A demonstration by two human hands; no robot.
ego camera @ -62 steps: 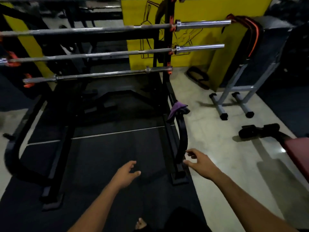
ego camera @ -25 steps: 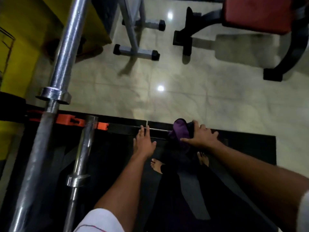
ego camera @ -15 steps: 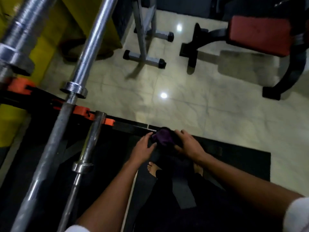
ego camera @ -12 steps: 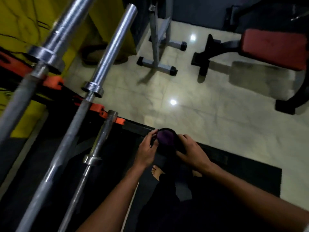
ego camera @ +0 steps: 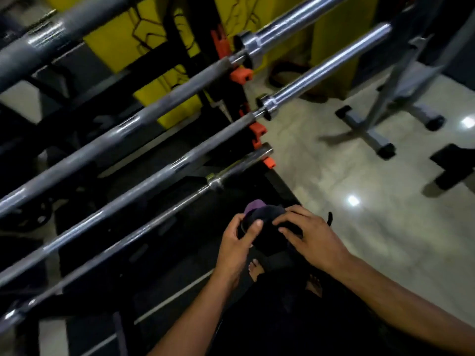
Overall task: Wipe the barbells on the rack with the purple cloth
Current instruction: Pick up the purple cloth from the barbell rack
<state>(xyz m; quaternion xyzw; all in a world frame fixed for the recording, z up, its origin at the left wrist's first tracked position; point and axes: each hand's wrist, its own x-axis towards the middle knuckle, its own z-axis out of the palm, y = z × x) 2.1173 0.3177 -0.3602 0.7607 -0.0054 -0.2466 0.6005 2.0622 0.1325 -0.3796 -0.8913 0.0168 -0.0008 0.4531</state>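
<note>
Several steel barbells lie slanted across the black rack (ego camera: 203, 47) on orange hooks; the lowest barbell (ego camera: 123, 242) runs just left of my hands, and the one above it (ego camera: 144, 186) ends in a bright sleeve. The purple cloth (ego camera: 253, 206) sits bunched between my hands, mostly in shadow, over the rack's low black upright. My left hand (ego camera: 237, 242) grips the cloth's left side with its thumb on top. My right hand (ego camera: 311, 235) curls its fingers over the cloth's right side.
A grey metal stand (ego camera: 380, 116) with black end caps stands on the pale tiled floor (ego camera: 347, 227) at the right. A dark bench foot (ego camera: 452, 165) sits at the far right. Yellow padding (ego camera: 154, 42) backs the rack. My bare feet rest on a black mat below.
I walked up to the rack and took the purple cloth off its upright, first with the right hand, then with both. The view has since tilted up to show more barbells.
</note>
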